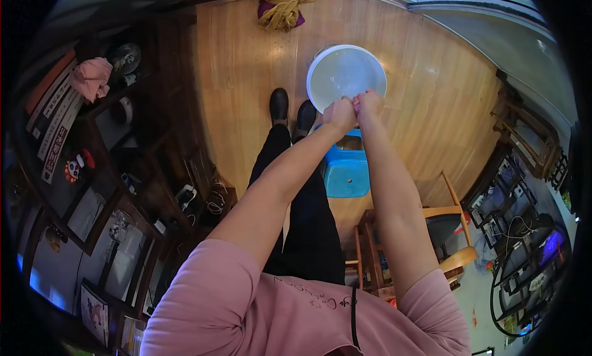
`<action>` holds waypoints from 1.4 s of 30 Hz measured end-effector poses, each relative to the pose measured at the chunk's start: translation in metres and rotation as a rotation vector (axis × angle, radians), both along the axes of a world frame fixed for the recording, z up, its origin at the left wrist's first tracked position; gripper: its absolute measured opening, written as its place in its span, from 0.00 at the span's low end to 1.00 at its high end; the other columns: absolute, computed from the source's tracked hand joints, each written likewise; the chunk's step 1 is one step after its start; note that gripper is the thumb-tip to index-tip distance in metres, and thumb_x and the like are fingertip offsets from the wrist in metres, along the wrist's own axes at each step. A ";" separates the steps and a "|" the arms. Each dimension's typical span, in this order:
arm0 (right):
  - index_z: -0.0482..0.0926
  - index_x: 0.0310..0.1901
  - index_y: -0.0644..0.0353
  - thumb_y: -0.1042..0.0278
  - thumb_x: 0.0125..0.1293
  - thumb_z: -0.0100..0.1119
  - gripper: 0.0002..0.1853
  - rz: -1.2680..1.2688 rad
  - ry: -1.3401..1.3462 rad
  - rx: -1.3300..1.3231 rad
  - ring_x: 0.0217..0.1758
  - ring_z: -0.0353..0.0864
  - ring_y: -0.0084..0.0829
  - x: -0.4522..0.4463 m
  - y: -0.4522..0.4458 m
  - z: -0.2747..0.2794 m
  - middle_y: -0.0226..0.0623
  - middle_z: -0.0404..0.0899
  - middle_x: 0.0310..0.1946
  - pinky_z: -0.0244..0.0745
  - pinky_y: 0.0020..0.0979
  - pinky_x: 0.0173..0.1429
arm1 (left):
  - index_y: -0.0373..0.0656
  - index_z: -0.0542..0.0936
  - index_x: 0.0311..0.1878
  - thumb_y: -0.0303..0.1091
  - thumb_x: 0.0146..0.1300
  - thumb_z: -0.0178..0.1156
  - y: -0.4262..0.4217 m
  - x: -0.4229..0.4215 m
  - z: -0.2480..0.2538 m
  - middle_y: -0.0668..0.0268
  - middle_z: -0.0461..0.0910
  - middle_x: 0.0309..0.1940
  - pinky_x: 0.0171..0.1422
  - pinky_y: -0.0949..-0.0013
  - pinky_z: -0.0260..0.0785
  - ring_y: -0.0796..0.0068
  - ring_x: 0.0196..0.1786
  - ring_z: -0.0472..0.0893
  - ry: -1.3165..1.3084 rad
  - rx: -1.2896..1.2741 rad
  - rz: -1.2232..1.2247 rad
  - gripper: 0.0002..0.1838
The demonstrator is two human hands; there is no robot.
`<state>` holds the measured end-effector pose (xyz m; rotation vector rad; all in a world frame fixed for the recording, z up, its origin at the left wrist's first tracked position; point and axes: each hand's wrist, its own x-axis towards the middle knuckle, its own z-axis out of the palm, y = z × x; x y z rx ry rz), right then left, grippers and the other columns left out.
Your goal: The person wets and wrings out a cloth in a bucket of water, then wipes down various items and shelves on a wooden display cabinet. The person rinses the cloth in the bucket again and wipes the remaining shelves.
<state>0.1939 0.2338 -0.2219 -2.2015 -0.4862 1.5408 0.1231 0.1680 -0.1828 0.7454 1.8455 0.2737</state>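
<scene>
Both arms reach forward over the near rim of a white bucket [347,72] on the wooden floor; pale, cloudy-looking water seems to be inside. My left hand [339,113] is closed in a fist. Right beside it, nearly touching, my right hand [370,102] is closed too. A bit of pink cloth [356,104] shows between the two fists, most of it hidden by the fingers. Just below my hands stands a blue plastic stool [347,174], close to the bucket.
My dark shoes [279,105] are left of the bucket. A mustard-coloured cloth [285,9] lies on the floor ahead. Dark wooden shelving [179,140] with many items runs along the left. A wooden chair [456,232] and a black rack [530,276] stand at the right.
</scene>
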 end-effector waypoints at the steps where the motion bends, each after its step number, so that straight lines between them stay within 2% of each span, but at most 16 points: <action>1: 0.73 0.53 0.70 0.88 0.55 0.50 0.21 0.002 0.010 0.002 0.12 0.72 0.35 0.000 0.000 -0.002 0.46 0.74 0.16 0.62 0.35 0.14 | 0.37 0.82 0.40 0.43 0.55 0.64 0.000 -0.001 0.002 0.42 0.83 0.39 0.51 0.48 0.76 0.42 0.46 0.83 -0.004 0.009 -0.008 0.18; 5: 0.76 0.53 0.68 0.85 0.58 0.52 0.19 0.050 0.001 -0.009 0.14 0.73 0.35 0.016 -0.004 -0.016 0.44 0.74 0.17 0.64 0.34 0.14 | 0.37 0.80 0.41 0.42 0.54 0.65 0.002 -0.001 0.014 0.44 0.83 0.37 0.49 0.48 0.77 0.44 0.44 0.84 0.008 0.022 -0.014 0.18; 7: 0.77 0.52 0.67 0.80 0.60 0.54 0.17 0.055 0.148 -0.084 0.18 0.75 0.37 0.044 0.001 -0.049 0.41 0.75 0.19 0.68 0.37 0.18 | 0.38 0.79 0.42 0.36 0.62 0.58 -0.004 0.001 0.025 0.47 0.84 0.36 0.46 0.50 0.77 0.45 0.41 0.85 0.089 0.093 -0.069 0.11; 9: 0.79 0.50 0.70 0.63 0.65 0.56 0.19 0.050 0.218 -0.136 0.28 0.81 0.41 0.053 0.006 -0.067 0.46 0.81 0.27 0.76 0.42 0.30 | 0.37 0.76 0.45 0.33 0.63 0.56 -0.003 0.001 0.039 0.47 0.84 0.37 0.46 0.51 0.77 0.45 0.42 0.84 0.098 -0.002 0.021 0.11; 13: 0.80 0.46 0.74 0.32 0.68 0.43 0.41 1.329 -0.533 -0.070 0.42 0.82 0.42 0.025 0.006 0.050 0.54 0.82 0.40 0.76 0.42 0.50 | 0.37 0.72 0.50 0.37 0.57 0.65 -0.034 0.003 0.031 0.45 0.82 0.39 0.48 0.48 0.76 0.45 0.45 0.83 0.392 0.078 0.116 0.22; 15: 0.80 0.47 0.72 0.30 0.66 0.47 0.41 1.370 -0.320 -0.203 0.48 0.82 0.39 0.026 0.004 0.079 0.52 0.83 0.41 0.75 0.40 0.53 | 0.37 0.71 0.52 0.38 0.56 0.66 -0.031 -0.007 0.065 0.44 0.82 0.40 0.48 0.49 0.76 0.46 0.46 0.83 0.595 0.168 0.093 0.24; 17: 0.81 0.50 0.67 0.35 0.68 0.50 0.35 1.162 -0.019 -0.159 0.53 0.81 0.36 0.008 0.002 0.137 0.47 0.83 0.45 0.74 0.35 0.56 | 0.37 0.70 0.51 0.45 0.59 0.67 -0.037 -0.038 0.131 0.43 0.81 0.40 0.48 0.49 0.75 0.43 0.45 0.82 0.124 0.141 0.080 0.26; 18: 0.81 0.50 0.67 0.35 0.68 0.50 0.35 1.206 -0.001 -0.126 0.53 0.81 0.36 0.003 -0.002 0.155 0.47 0.83 0.45 0.74 0.35 0.56 | 0.37 0.70 0.51 0.45 0.59 0.67 -0.047 -0.048 0.157 0.43 0.81 0.40 0.48 0.49 0.75 0.43 0.45 0.82 0.161 0.155 0.121 0.26; 23: 0.74 0.59 0.62 0.54 0.78 0.44 0.21 0.623 0.813 -0.159 0.56 0.78 0.29 -0.022 -0.031 0.229 0.36 0.78 0.54 0.76 0.29 0.57 | 0.37 0.67 0.50 0.54 0.70 0.54 -0.095 -0.073 0.228 0.41 0.78 0.39 0.45 0.50 0.71 0.37 0.45 0.79 -0.189 0.655 0.444 0.26; 25: 0.73 0.59 0.63 0.55 0.78 0.43 0.21 0.722 0.752 -0.088 0.57 0.78 0.28 -0.047 -0.054 0.258 0.36 0.78 0.54 0.76 0.30 0.58 | 0.39 0.68 0.51 0.52 0.73 0.50 -0.116 -0.082 0.259 0.42 0.78 0.38 0.44 0.51 0.71 0.38 0.43 0.79 -0.205 0.746 0.542 0.22; 27: 0.74 0.58 0.64 0.55 0.79 0.42 0.21 0.803 0.622 0.068 0.56 0.77 0.26 -0.066 -0.082 0.287 0.36 0.78 0.52 0.75 0.30 0.58 | 0.39 0.70 0.47 0.51 0.72 0.52 -0.145 -0.091 0.292 0.49 0.79 0.34 0.41 0.56 0.72 0.51 0.38 0.83 0.000 0.924 0.567 0.21; 30: 0.75 0.56 0.66 0.54 0.79 0.42 0.22 1.157 0.625 0.127 0.52 0.77 0.23 -0.079 -0.097 0.325 0.34 0.79 0.48 0.74 0.29 0.55 | 0.40 0.76 0.41 0.43 0.71 0.58 -0.192 -0.102 0.314 0.73 0.76 0.25 0.34 0.76 0.67 0.87 0.31 0.74 -0.409 0.791 0.762 0.14; 35: 0.77 0.53 0.65 0.55 0.73 0.55 0.20 1.720 0.589 -0.043 0.45 0.74 0.19 -0.085 -0.105 0.393 0.28 0.77 0.43 0.72 0.25 0.50 | 0.38 0.83 0.40 0.37 0.71 0.58 -0.265 -0.115 0.342 0.73 0.80 0.28 0.38 0.76 0.70 0.86 0.33 0.75 -0.407 0.905 0.841 0.12; 37: 0.78 0.51 0.63 0.57 0.69 0.62 0.18 1.900 0.711 0.184 0.45 0.73 0.17 -0.083 -0.117 0.404 0.28 0.78 0.42 0.71 0.24 0.50 | 0.37 0.85 0.43 0.34 0.70 0.58 -0.289 -0.113 0.361 0.71 0.84 0.33 0.43 0.77 0.73 0.84 0.34 0.78 -0.366 0.888 0.845 0.11; 41: 0.78 0.51 0.61 0.61 0.70 0.61 0.14 1.902 0.649 0.353 0.49 0.75 0.20 -0.073 -0.123 0.379 0.30 0.78 0.44 0.71 0.26 0.53 | 0.36 0.82 0.45 0.33 0.73 0.54 -0.330 -0.109 0.382 0.68 0.83 0.36 0.48 0.75 0.73 0.81 0.39 0.78 -0.271 1.035 0.954 0.11; 42: 0.76 0.53 0.60 0.61 0.72 0.58 0.14 1.584 0.837 0.287 0.51 0.76 0.23 -0.068 -0.128 0.372 0.32 0.78 0.47 0.72 0.28 0.55 | 0.37 0.81 0.45 0.33 0.74 0.52 -0.345 -0.113 0.382 0.67 0.83 0.38 0.51 0.75 0.73 0.81 0.41 0.79 -0.324 1.073 1.043 0.11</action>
